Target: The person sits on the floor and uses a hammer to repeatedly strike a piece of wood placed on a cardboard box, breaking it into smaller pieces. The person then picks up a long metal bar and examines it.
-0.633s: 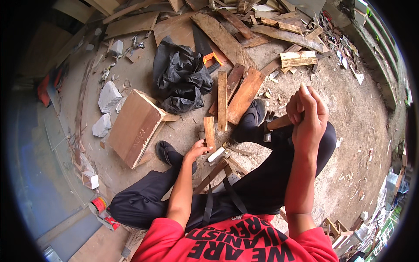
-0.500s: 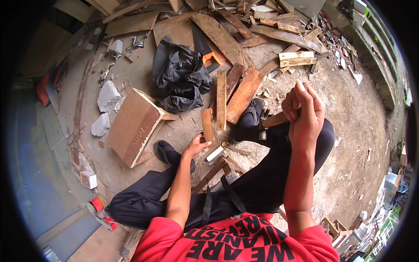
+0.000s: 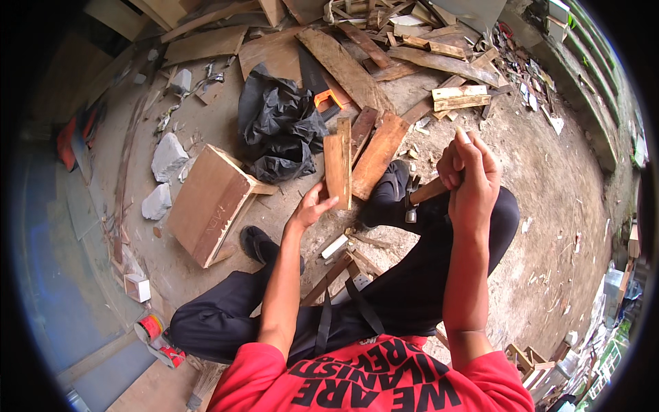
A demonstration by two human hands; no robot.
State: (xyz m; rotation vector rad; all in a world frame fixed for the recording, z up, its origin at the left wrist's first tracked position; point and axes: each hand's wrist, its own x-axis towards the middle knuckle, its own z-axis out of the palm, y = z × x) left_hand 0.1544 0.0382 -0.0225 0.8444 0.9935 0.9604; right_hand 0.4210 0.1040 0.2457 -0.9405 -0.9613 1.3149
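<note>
My right hand [image 3: 468, 180] is fisted round a hammer [image 3: 420, 198] handle, head hanging just left of it, my left hand [image 3: 310, 207] is fingers-spread on the near end of a short plank [image 3: 338, 163], with a wooden box [image 3: 209, 203] to its left and a black bag [image 3: 278, 130] beyond.

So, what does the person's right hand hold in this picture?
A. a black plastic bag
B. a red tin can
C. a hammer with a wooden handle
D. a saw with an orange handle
C: the right hand is raised and closed around the wooden handle of a hammer, its metal head hanging down over the knee, while the left hand touches an upright wooden plank.
</note>
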